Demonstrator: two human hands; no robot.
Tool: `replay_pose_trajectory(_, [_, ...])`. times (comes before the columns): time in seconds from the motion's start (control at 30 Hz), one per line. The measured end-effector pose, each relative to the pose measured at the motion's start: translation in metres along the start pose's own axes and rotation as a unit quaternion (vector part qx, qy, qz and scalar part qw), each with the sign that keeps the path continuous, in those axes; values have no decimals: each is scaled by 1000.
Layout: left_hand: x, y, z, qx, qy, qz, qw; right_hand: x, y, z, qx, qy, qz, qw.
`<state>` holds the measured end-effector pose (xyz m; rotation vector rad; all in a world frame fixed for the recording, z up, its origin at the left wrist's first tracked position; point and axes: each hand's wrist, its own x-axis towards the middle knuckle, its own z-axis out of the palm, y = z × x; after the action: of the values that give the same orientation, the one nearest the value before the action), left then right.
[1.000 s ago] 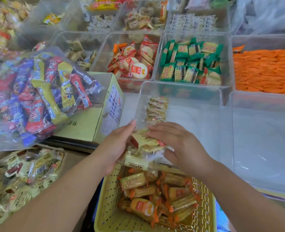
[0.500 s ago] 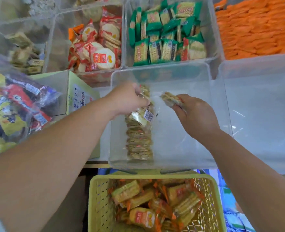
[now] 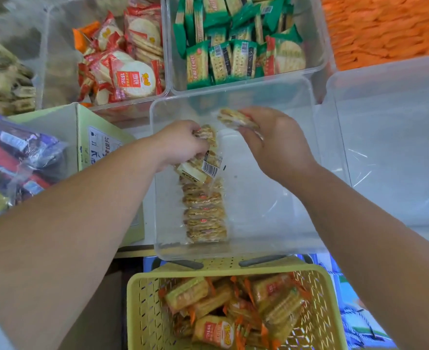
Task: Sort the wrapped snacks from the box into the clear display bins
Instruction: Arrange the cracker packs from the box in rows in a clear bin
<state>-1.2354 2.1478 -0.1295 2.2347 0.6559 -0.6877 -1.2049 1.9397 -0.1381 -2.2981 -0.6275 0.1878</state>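
Note:
A clear display bin point(image 3: 284, 223) stands in front of me with a row of wrapped cracker packs point(image 3: 204, 213) standing along its left side. My left hand point(image 3: 180, 142) grips several wrapped cracker packs point(image 3: 203, 165) over the far end of that row. My right hand point(image 3: 271, 140) pinches one wrapped cracker pack point(image 3: 236, 118) above the bin's far middle. A yellow perforated basket point(image 3: 142, 311) below the bin holds several orange-wrapped cracker packs point(image 3: 233, 306).
A light green cardboard box point(image 3: 94, 137) sits left of the bin, with a bag of colourful candies point(image 3: 14, 157) on it. Behind are bins of red rice crackers point(image 3: 125, 61), green cracker packs point(image 3: 236, 46) and orange packs point(image 3: 385, 26). Another clear bin point(image 3: 397, 147) stands to the right.
Both hands rose from the yellow basket into the clear bin, carrying cracker packs. Since half a second ago they have stayed over the row, the right hand shifting slightly.

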Motion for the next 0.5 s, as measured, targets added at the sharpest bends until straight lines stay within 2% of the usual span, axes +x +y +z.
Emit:
replay_pose_trajectory(0.13, [-3,-2,-3,15,-16,9,1000,45,-19,14,-32,-56,-51,997])
replay_pose_trajectory(0.33, [-11,-1,-4,23,-34,26,999,75,-26,52,-111,-173,-40,978])
replay_pose_trajectory(0.5, [-31,-1,-9,41,-54,35,997,80,-20,67,-151,-193,-34,969])
